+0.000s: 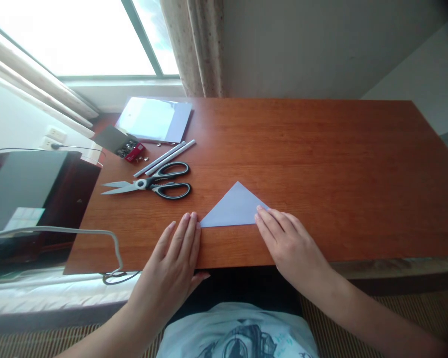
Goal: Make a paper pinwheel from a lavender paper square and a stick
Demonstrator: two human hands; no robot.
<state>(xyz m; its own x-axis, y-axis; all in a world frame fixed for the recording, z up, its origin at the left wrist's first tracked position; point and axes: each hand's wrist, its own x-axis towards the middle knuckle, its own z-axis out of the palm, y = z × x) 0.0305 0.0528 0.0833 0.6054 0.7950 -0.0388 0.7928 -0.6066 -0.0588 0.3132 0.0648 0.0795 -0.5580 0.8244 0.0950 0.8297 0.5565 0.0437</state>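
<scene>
A pale lilac sheet of paper, folded into a triangle, lies flat on the wooden table with its point away from me and its long edge towards me. Flat on the table at the triangle's left corner is my left hand, its fingers stretched out and the fingertips at that corner. My right hand rests over the right corner, fingers extended and pressing on the paper, so that corner is covered. Neither hand grips anything.
Partly open scissors lie left of the paper. Behind them are two rolled paper sticks, an open box of small metal pieces and a pack of paper. A grey cable crosses the table's left edge.
</scene>
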